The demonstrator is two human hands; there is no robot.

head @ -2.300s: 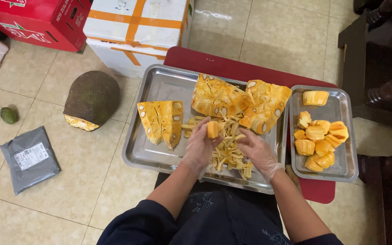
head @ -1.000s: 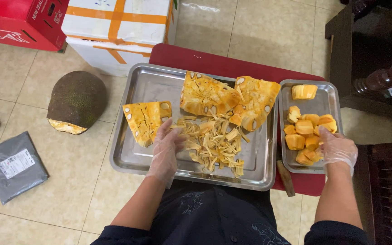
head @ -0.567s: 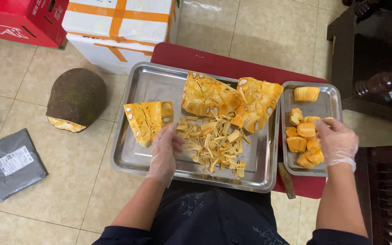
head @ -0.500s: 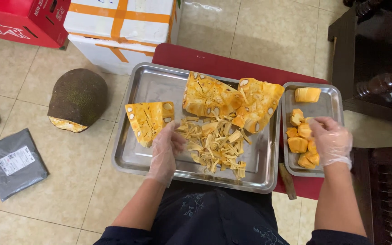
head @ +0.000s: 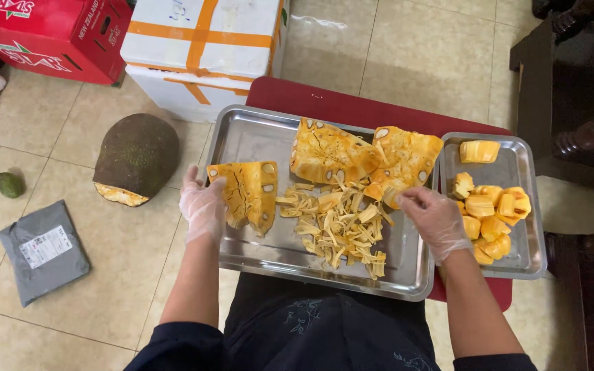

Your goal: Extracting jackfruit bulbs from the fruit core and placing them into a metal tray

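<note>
Your small tray [head: 525, 227] already holds a heap of cleaned jackfruit pods [head: 491, 214], and loose fibre strands [head: 338, 223] litter the large tray [head: 256, 134] on the red surface [head: 324, 104]; two big opened sections [head: 366, 158] look largely unworked. Your left hand [head: 203, 206] has its grip closed on the edge of the smaller jackfruit wedge [head: 245, 194]; your right hand [head: 434, 216] pinches at the sections' lower edge, contents indiscernible; judged roughly part-way, with a further uncut half [head: 137, 158] on the floor.

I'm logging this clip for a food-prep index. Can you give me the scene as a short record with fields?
setting: tiled floor, red low table
left hand: gloved, gripping jackfruit wedge
right hand: gloved, fingers pinched by the fibre pile
large tray: wedge, two bigger jackfruit pieces, fibres
small tray: yellow pods
floor: half jackfruit, grey parcel, boxes
</note>
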